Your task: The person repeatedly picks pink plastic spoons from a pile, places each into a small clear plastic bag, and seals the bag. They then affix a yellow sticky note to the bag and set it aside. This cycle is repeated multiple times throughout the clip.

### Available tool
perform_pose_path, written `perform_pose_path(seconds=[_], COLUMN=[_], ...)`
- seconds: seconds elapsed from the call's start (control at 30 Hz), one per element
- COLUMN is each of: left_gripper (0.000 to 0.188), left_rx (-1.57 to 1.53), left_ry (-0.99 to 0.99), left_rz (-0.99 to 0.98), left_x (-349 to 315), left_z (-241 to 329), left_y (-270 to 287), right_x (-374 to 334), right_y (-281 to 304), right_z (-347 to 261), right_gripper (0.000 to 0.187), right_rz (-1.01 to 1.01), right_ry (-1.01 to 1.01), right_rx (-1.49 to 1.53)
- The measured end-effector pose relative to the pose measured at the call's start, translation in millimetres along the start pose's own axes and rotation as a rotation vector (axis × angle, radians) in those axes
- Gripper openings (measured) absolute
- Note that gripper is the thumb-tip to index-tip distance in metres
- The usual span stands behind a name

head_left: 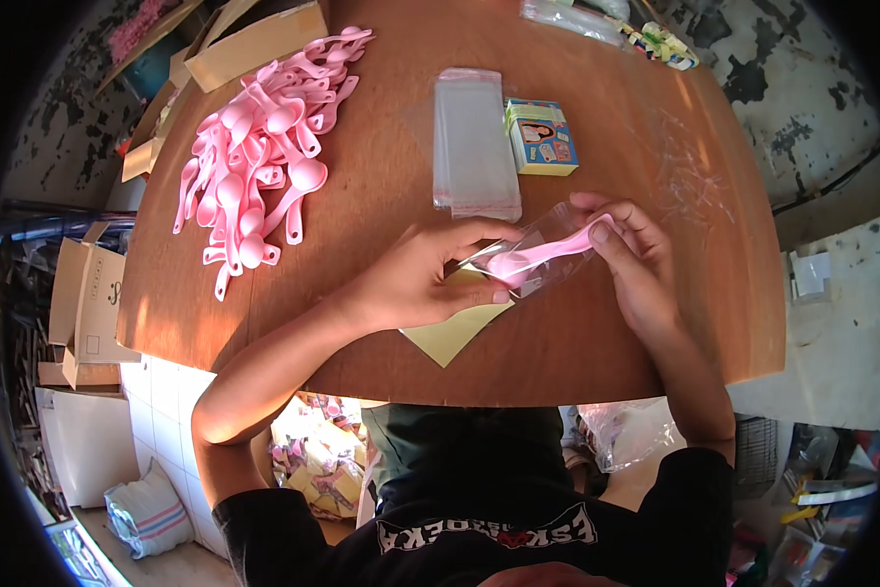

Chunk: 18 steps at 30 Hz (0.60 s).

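Print shows in a few places. Across the front of the person's black shirt (298,533) runs large white block lettering (484,529), upside down in this view, with a small red mark in the middle. The small blue-topped pack (544,137) on the surface (641,137) carries a portrait, little coloured panels and small white print, too fine to make out. The carton (99,308) at the left bears a black curved mark and, lower down, a thin outlined square
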<state>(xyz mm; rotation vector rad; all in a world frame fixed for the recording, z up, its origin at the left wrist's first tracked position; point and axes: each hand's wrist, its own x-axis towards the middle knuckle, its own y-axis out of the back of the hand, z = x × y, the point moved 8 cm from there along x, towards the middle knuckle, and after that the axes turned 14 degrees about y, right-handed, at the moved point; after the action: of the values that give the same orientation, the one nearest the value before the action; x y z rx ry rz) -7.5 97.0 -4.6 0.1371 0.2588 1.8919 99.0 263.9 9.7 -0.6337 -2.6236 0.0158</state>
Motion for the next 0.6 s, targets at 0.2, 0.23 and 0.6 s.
perform_pose_path(seconds=[0.2, 0.23, 0.6], left_gripper=[0.053, 0.054, 0.04], left_rx=[0.141, 0.365, 0.199], left_ry=[-0.122, -0.221, -1.112], left_rz=[0.059, 0.178, 0.144], left_x=[-9.1, -14.9, -116.5], left_z=[25.5, 36.6, 119.6], left_y=[1.2, 6.3, -25.9], right_x=[-6.9, -6.6, 0.8], right_y=[-4.9, -3.0, 2.3], right_z=[7.7, 7.9, 11.8], right_gripper=[0.013, 0.013, 0.012], right_rz=[-0.099, -0.096, -0.033], right_ry=[-0.107, -0.108, -0.15], right_rx=[0.065, 0.061, 0.185])
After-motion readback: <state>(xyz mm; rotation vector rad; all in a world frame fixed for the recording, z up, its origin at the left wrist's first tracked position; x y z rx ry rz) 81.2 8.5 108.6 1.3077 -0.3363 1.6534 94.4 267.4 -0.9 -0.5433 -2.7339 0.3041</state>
